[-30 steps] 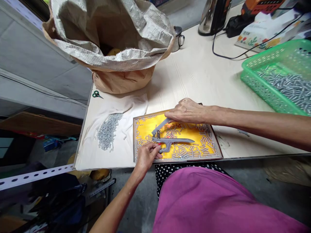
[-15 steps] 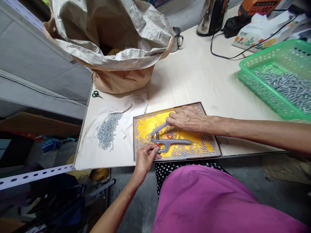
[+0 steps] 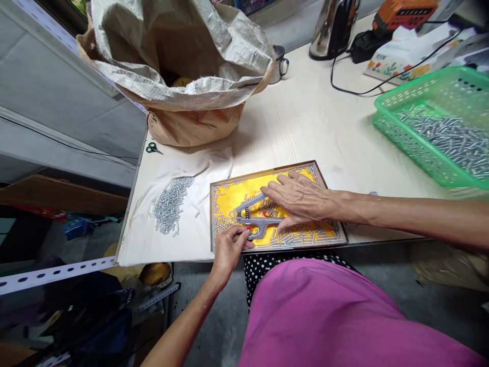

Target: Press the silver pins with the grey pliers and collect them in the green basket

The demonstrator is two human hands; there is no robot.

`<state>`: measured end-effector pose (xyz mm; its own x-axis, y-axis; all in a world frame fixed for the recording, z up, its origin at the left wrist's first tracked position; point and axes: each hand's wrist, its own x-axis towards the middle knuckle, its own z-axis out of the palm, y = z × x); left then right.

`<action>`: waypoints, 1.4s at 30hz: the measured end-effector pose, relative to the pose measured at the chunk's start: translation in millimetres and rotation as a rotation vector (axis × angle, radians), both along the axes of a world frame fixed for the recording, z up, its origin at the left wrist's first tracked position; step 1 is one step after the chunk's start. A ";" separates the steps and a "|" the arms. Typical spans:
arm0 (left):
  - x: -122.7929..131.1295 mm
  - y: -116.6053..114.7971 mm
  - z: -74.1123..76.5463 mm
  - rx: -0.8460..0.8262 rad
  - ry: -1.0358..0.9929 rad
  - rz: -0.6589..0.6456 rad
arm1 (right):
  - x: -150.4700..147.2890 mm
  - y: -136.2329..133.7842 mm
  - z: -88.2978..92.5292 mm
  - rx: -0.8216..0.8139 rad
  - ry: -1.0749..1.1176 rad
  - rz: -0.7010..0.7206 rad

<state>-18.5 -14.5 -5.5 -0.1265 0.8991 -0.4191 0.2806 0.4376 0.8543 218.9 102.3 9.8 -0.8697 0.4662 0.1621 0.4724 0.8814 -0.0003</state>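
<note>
Grey hand pliers (image 3: 263,224), with handles spread and a dark coil spring between them, are over a shallow tray (image 3: 212,204) with a yellow bottom. My right hand (image 3: 300,199) spans both handles, fingers over the upper one and thumb at the lower. At the jaw end, my left hand (image 3: 230,245) pinches its thumb and fingers together beside a small red bit (image 3: 248,228). What sits in that pinch is too small to make out. Many small silver spring-like pieces (image 3: 292,237) are scattered across the tray.
A heap of silver pieces (image 3: 170,206) lies on a white cloth (image 3: 141,239) to the left, near green-handled scissors (image 3: 153,148). Behind stands a large open sack (image 3: 198,122). At right are a green basket (image 3: 416,148) of metal pieces, a black cable (image 3: 355,93) and a kettle (image 3: 328,30).
My right hand has moved slightly down, and its thumb has come onto the lower handle of the pliers. My left hand stays at the jaw end.
</note>
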 end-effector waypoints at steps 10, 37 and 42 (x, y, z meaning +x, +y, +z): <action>-1.2 -2.3 -3.6 0.014 0.050 -0.037 | 2.0 -27.9 -20.9 0.059 0.031 -0.081; 40.1 62.7 19.5 0.573 1.064 -0.729 | -7.3 -16.3 -21.7 -0.096 -0.046 -0.100; 39.6 67.0 17.7 0.544 1.027 -0.720 | -4.7 -9.7 -27.2 -0.119 -0.075 -0.091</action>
